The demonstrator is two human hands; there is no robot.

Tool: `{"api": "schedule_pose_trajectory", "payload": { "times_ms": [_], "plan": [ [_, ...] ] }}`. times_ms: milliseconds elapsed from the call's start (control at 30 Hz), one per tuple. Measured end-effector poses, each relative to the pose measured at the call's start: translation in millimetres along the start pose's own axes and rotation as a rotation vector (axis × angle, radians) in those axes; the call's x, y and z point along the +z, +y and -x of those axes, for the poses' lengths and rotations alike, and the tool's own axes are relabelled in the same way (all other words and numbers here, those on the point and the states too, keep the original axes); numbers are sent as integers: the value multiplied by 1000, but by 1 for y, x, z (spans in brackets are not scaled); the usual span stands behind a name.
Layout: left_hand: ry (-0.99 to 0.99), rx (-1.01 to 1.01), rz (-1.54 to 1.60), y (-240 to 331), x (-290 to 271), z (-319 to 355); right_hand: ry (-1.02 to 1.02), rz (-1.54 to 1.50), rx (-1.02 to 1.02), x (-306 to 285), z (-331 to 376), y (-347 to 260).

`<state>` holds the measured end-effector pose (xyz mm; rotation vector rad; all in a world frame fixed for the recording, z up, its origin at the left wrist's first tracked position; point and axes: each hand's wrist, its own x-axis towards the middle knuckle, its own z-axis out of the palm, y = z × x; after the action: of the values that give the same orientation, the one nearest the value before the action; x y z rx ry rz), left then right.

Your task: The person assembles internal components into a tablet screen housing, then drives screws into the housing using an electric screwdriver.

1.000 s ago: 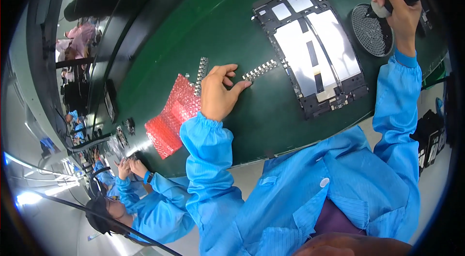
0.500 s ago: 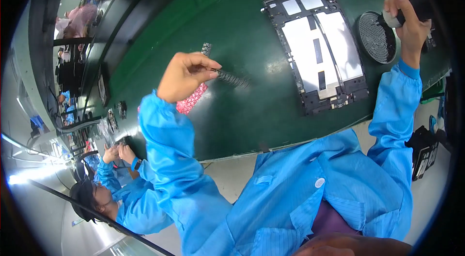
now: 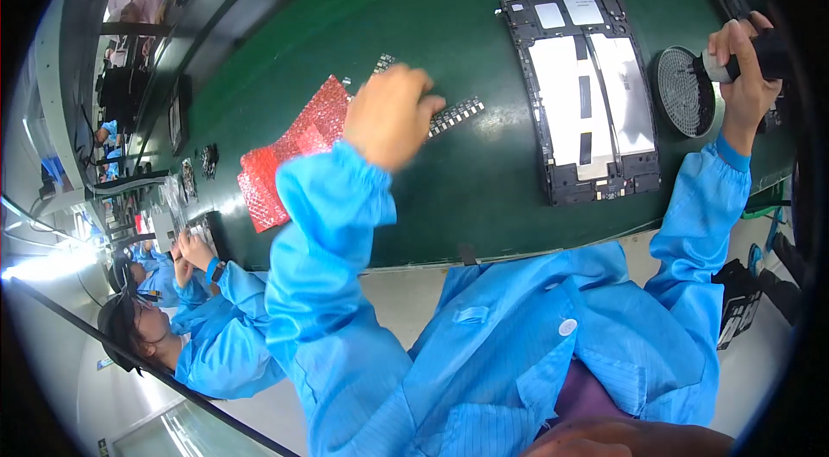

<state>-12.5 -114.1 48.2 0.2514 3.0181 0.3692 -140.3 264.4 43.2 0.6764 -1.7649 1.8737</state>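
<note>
My left hand [image 3: 389, 116], blurred by motion, is over the bench with thumb and a finger apart. A dark strip of small metallic parts [image 3: 458, 117] shows sharply just beyond its fingertips, apparently lying on the bench. Another such strip [image 3: 384, 64] pokes out behind the hand. Red bubble wrap [image 3: 298, 142] lies left of it, partly under my wrist. My right hand [image 3: 744, 68] grips a black cylinder with a pale end [image 3: 717, 68], beside a round dish with a grey grid [image 3: 678, 94]. Between my hands lies an opened tablet-like device [image 3: 635, 103] with white panels.
At the left a co-worker's hands [image 3: 194, 251] handle something at the green bench [image 3: 484, 198]. Small dark parts [image 3: 209, 161] and a flat dark device [image 3: 179, 116] lie on that side. Black parts [image 3: 732, 1] are at the far right, and black-and-white pieces [image 3: 738, 310] stand below the bench.
My left hand has moved right and slightly up, off the strip it was pinching. More of the red bubble wrap shows. My right hand still grips the black cylinder.
</note>
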Motion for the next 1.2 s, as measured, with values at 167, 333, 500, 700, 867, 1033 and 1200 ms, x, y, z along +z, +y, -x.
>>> {"api": "schedule_pose_trajectory", "payload": {
  "times_ms": [167, 333, 500, 700, 867, 1033, 1200],
  "plan": [
    [126, -284, 301, -4, 32, 40, 23, 23, 40, 11, 1, -6],
    [119, -407, 942, -25, 42, 33, 7, 110, 17, 16, 1, -11],
    [-99, -321, 700, -28, 18, 22, -30, -65, 19, 30, 4, -18],
    [-28, -83, 397, -24, 24, 18, -138, -99, -14, 54, 3, -27],
    [171, -75, 298, -13, 30, 28, -150, -62, -29, 70, 6, -36],
    [271, -42, 215, -11, 38, 44, -173, -202, -26, 87, 9, -34],
    [279, -159, 677, -5, 17, 32, -269, -182, -62, 101, 10, -36]
  ]
}}
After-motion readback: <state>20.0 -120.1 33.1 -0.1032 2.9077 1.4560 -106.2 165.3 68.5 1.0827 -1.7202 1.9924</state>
